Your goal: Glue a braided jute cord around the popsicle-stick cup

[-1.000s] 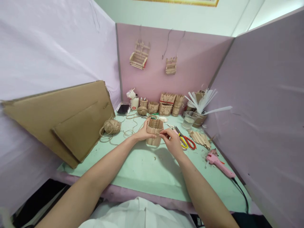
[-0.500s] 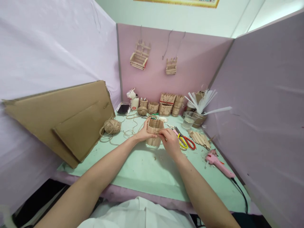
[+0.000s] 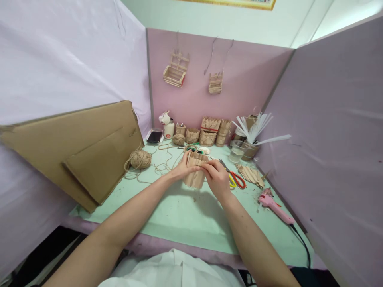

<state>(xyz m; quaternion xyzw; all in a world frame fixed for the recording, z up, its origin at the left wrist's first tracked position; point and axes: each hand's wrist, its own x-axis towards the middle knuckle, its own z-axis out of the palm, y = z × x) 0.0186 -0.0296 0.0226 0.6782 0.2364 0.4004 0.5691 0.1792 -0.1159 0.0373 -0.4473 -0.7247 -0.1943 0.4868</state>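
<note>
A small cup clad in upright wooden sticks [image 3: 194, 171] stands tilted on the green table [image 3: 185, 215], held between both hands. My left hand [image 3: 181, 170] wraps its left side, thumb across the front. My right hand [image 3: 217, 179] is closed against its right side, fingers pinched at the sticks near the rim. What the fingertips pinch is too small to make out.
Yellow and red scissors [image 3: 235, 178] and loose wooden sticks [image 3: 251, 174] lie right of my hands. A pink glue gun [image 3: 273, 204] rests near the right wall. A twine ball [image 3: 140, 159] and cardboard sheets [image 3: 86, 147] sit left. Finished stick baskets [image 3: 209, 135] line the back.
The stick-clad cup has tipped further towards the right and sits slightly lower. My right hand has slid up and inward onto its upper side. My left hand keeps its grip.
</note>
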